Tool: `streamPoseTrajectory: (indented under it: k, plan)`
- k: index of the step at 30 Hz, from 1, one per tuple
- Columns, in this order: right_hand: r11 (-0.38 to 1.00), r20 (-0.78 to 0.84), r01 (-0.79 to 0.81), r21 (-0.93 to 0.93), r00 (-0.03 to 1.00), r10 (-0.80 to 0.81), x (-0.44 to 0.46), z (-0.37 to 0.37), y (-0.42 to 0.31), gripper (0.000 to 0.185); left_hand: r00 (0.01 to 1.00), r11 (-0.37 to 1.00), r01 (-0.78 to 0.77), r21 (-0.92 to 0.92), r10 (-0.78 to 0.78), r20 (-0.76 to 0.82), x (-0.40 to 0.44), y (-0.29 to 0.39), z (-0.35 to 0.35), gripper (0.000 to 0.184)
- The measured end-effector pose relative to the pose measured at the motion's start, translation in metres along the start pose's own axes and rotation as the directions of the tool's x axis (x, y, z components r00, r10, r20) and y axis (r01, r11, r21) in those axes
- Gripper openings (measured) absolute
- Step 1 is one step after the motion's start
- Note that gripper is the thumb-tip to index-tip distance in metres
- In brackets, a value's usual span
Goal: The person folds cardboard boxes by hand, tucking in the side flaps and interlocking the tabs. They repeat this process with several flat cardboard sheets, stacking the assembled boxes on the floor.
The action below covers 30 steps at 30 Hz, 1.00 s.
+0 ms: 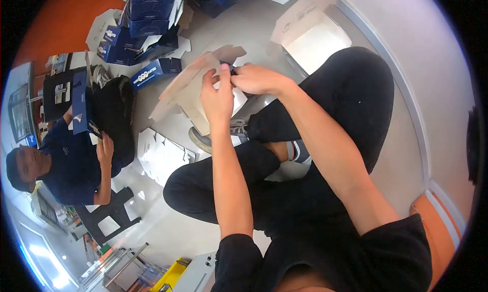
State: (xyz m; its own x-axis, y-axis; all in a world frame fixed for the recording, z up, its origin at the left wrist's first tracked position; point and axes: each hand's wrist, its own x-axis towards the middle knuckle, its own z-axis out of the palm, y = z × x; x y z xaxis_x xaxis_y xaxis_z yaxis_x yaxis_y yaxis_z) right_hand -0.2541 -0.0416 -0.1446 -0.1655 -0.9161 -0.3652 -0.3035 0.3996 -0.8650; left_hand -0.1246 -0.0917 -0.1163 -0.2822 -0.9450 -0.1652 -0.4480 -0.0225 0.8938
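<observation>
A partly folded cardboard box (189,91), pale on the inside with raised flaps, stands in front of my crossed legs. My left hand (218,96) is closed at its near edge, thumb and fingers pinching the board. Right beside it, my right hand (258,79) has its fingers curled onto the same corner, where a bit of dark blue shows. The fingertips meet there, and part of the corner is hidden behind them. Beneath the box, my shoe (202,139) shows in part.
Another open box (317,43) sits beyond my right knee by the wall. Blue folded boxes (150,10) are piled at the back. Flat white sheets (161,155) lie on the floor to the left. A co-worker (71,160) holds a blue box (80,101) there.
</observation>
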Motion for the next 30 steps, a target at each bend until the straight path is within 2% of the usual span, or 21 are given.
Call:
streamPoseTrajectory:
  k: [2, 4, 6, 7, 8, 10, 11, 12, 13, 14, 16, 20, 23, 26, 30]
  plan:
    - [0.992, 0.165, -0.053, 0.116, 0.986, 0.033, -0.005, -0.005, -0.004, 0.043, 0.992, 0.992, 0.114, 0.051, -0.116, 0.047, 0.01, -0.012, 0.012, 0.049]
    - [0.991, 0.127, -0.065, 0.116, 0.991, 0.05, -0.005, -0.006, -0.002, 0.038, 0.99, 0.991, 0.117, 0.07, -0.122, 0.071, 0.022, -0.025, 0.012, 0.045]
    - [0.987, 0.179, -0.062, 0.146, 0.983, 0.035, -0.006, -0.009, -0.003, 0.035, 0.967, 0.917, -0.251, 0.31, 0.224, 0.121, 0.039, -0.049, 0.008, 0.037]
    - [0.986, 0.141, -0.089, 0.143, 0.988, 0.068, -0.007, -0.012, -0.009, 0.033, 0.943, 0.838, -0.332, 0.433, 0.294, 0.156, 0.028, -0.028, 0.007, 0.031]
    - [0.984, 0.137, -0.088, 0.154, 0.988, 0.067, -0.005, -0.013, -0.008, 0.033, 0.941, 0.832, -0.338, 0.44, 0.295, 0.164, 0.027, -0.018, 0.007, 0.031]
    - [0.99, 0.093, -0.135, -0.034, 0.986, 0.138, -0.001, -0.014, -0.007, 0.028, 0.972, 0.875, -0.176, 0.451, 0.083, 0.219, 0.026, -0.008, 0.007, 0.027]
    - [0.991, 0.09, -0.134, -0.029, 0.987, 0.136, -0.001, -0.011, -0.003, 0.028, 0.972, 0.872, -0.18, 0.455, 0.085, 0.221, 0.024, -0.003, 0.009, 0.027]
    - [0.989, -0.089, -0.042, -0.144, 0.996, 0.03, -0.004, -0.005, 0.002, 0.023, 0.969, 0.83, -0.216, 0.515, 0.12, 0.215, 0.02, 0.001, 0.011, 0.026]
    - [0.962, -0.252, 0.026, -0.271, 0.963, -0.097, -0.004, -0.001, 0.006, 0.019, 0.965, 0.782, -0.251, 0.571, 0.155, 0.211, 0.017, 0.004, 0.014, 0.025]
    - [0.964, -0.256, 0.024, -0.265, 0.962, -0.094, -0.001, 0.002, 0.009, 0.019, 0.964, 0.778, -0.255, 0.574, 0.156, 0.216, 0.016, 0.006, 0.016, 0.025]
    - [0.945, -0.368, -0.024, -0.325, 0.924, -0.103, 0.003, 0.003, 0.007, 0.016, 0.963, 0.736, -0.268, 0.621, 0.196, 0.182, 0.013, 0.007, 0.02, 0.023]
    - [0.942, -0.354, -0.012, -0.336, 0.928, -0.114, 0.012, 0.006, 0.012, 0.016, 0.956, 0.745, -0.293, 0.599, 0.231, 0.18, 0.009, 0.015, 0.019, 0.021]
    - [0.967, -0.328, -0.026, -0.254, 0.943, -0.061, 0.009, 0.008, 0.009, 0.019, 0.957, 0.727, -0.283, 0.626, 0.256, 0.134, 0.007, 0.017, 0.016, 0.022]
    - [0.976, -0.352, 0.003, -0.22, 0.932, -0.082, 0.008, 0.009, 0.008, 0.024, 0.973, 0.698, -0.225, 0.68, 0.2, 0.117, 0.006, 0.019, 0.018, 0.025]
    - [0.951, -0.354, 0.007, -0.308, 0.927, -0.121, 0.007, 0.013, 0.009, 0.019, 0.984, 0.698, -0.178, 0.693, 0.144, 0.108, 0.005, 0.026, 0.02, 0.026]
